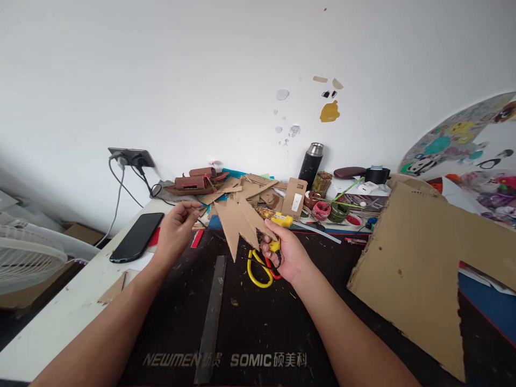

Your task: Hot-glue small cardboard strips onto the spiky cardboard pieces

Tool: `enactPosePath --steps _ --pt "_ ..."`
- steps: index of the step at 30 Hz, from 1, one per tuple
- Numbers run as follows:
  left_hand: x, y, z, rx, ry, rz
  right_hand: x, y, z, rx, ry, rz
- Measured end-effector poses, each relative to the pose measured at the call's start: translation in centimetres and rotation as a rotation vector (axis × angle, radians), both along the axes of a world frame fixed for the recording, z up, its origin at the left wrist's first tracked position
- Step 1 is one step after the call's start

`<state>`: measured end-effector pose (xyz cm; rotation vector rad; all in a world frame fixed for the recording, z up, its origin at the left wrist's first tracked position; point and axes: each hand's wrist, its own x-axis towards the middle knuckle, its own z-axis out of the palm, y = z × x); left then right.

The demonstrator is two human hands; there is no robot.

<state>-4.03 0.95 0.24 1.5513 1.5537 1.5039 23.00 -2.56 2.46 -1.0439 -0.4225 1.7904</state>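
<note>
My right hand [284, 247] is closed around a yellow hot glue gun [281, 219], whose nozzle points left. Its handle and black cord show inside the grip, and a clear glue stick [320, 233] trails from its back. Under the same thumb sits the edge of a jagged, pointed cardboard piece [231, 223]. Left of that piece, my left hand [181, 219] has thumb and fingertips pinched together; whatever is between them is too small to make out. Below the glue gun lie scissors with yellow and red handles [260, 284], on the dark desk mat [258, 328].
A ruler [212, 322] lies on the mat. Large cardboard [411, 274] covers the right side. Behind are a brown model boat [195, 183], cardboard scraps [258, 188], a black thermos [310, 167] and paint jars [321, 210]. A phone [137, 236] lies at left, near a fan [30, 258].
</note>
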Motion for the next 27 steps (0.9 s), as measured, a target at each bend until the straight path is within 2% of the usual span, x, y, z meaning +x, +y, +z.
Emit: enactPosePath --steps 6,10,14,17,22,27 --pt "-0.9 0.5 -0.4 -0.065 0.075 0.082 0.0 0.0 0.0 0.009 0.003 0.001" --pt "-1.8 1.4 -2.0 -0.016 0.318 0.069 0.0 0.0 0.1 0.015 0.018 -0.002" --pt "-1.6 1.7 -3.1 0.214 0.677 0.011 0.0 -0.1 0.2 0.000 0.024 -0.004" --pt "-0.3 0.6 -2.5 0.380 0.818 -0.167 -0.1 0.0 0.1 -0.002 0.022 0.002" --pt "1.5 -1.1 -1.1 0.520 0.859 -0.299 -0.4 -0.1 -0.5 0.016 0.006 0.024" --pt "1.4 -1.3 -0.8 0.382 0.719 -0.352 -0.9 -0.5 -1.2 0.088 -0.021 0.079"
